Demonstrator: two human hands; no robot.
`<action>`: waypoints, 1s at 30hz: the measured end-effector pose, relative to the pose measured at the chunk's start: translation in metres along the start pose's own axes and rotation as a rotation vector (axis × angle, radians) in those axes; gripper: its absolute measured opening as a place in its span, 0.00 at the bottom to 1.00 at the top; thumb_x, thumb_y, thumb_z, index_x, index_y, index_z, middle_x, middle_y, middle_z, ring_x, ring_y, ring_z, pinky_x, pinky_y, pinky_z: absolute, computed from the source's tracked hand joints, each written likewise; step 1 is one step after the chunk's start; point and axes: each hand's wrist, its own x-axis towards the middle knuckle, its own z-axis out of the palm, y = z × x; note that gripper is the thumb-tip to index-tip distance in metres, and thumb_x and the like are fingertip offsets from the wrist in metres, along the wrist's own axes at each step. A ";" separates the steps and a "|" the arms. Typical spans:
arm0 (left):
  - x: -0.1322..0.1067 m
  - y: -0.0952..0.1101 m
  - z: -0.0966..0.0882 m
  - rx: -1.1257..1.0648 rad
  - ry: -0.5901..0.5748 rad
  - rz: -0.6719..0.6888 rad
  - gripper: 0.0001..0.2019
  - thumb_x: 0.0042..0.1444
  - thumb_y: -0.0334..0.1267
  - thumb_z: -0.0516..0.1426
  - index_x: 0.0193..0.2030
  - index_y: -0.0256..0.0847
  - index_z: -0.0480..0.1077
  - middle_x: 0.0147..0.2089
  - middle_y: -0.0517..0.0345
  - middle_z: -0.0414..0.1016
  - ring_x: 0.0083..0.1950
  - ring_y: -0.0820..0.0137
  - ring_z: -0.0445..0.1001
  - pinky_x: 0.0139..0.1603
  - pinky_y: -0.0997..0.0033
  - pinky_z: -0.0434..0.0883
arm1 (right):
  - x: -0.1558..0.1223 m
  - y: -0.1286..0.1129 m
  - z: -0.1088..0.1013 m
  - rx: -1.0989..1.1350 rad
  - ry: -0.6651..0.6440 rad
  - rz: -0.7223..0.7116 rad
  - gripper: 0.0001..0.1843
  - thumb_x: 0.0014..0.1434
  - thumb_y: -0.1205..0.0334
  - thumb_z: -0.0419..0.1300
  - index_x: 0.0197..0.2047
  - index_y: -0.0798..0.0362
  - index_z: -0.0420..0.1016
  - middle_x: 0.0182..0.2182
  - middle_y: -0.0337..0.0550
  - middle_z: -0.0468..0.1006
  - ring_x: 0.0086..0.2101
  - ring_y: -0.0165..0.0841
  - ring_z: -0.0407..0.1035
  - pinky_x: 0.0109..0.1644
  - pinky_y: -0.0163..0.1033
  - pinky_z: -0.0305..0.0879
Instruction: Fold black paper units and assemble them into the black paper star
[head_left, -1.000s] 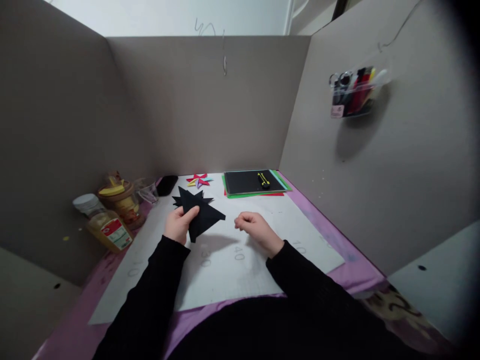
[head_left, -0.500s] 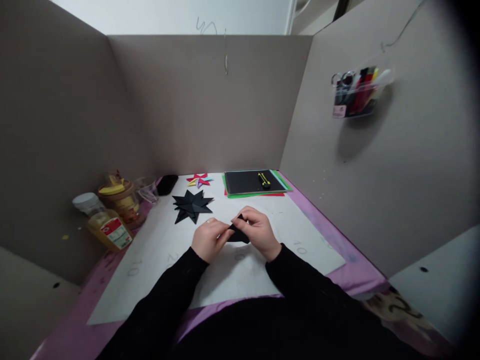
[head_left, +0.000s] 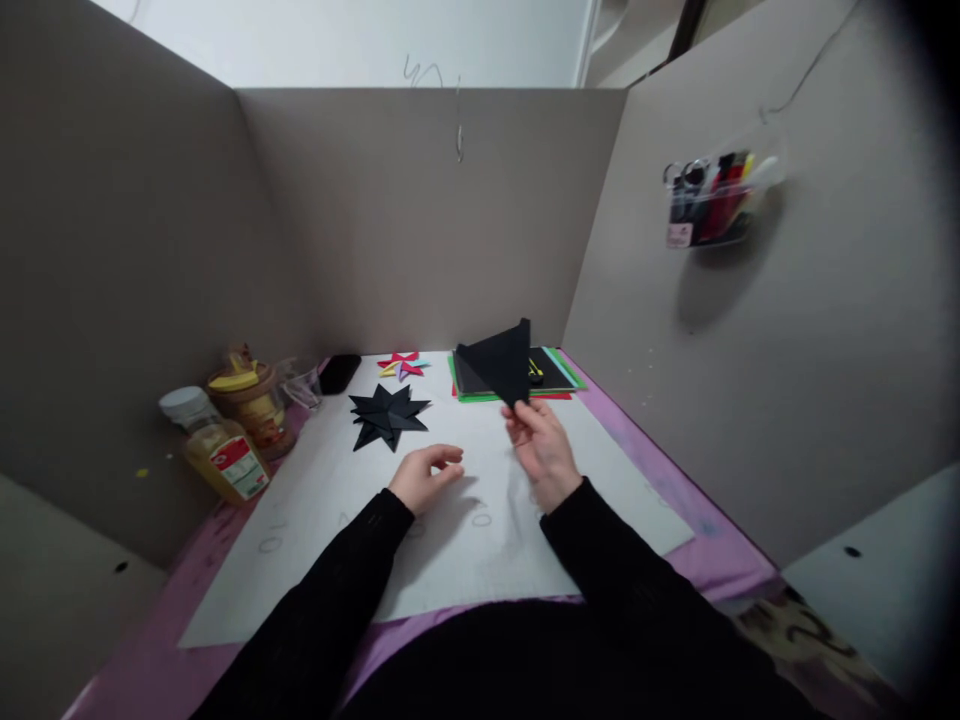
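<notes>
My right hand (head_left: 541,445) pinches a folded piece of black paper (head_left: 504,362) by its lower corner. The paper is raised and roughly triangular, with its wide part pointing up, and it covers part of the sheet stack behind. My left hand (head_left: 429,475) is just above the white sheet (head_left: 315,560), fingers apart and holding nothing. A black folded-paper star (head_left: 388,415) with several points lies ahead of my left hand. Farther back is a small multicoloured paper star (head_left: 403,366).
Coloured sheets (head_left: 472,385) are stacked at the back right, with a yellow-and-black cutter (head_left: 535,370) on top. Along the left stand a glue bottle (head_left: 225,455), a brown-and-yellow tub (head_left: 251,400), a clear cup (head_left: 300,380) and a black phone-like object (head_left: 340,374). A tool holder (head_left: 709,205) hangs on the right panel.
My left hand has let go of the black paper. My right hand has lifted it up and turned it, so that it now shows as a wide triangle.
</notes>
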 end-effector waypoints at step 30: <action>-0.023 0.018 0.002 0.240 0.604 0.540 0.06 0.54 0.39 0.56 0.32 0.40 0.71 0.29 0.55 0.73 0.33 0.70 0.71 0.36 0.70 0.69 | -0.047 0.024 0.004 -1.078 -0.485 -0.993 0.08 0.54 0.69 0.54 0.38 0.50 0.69 0.33 0.45 0.71 0.36 0.37 0.66 0.40 0.44 0.63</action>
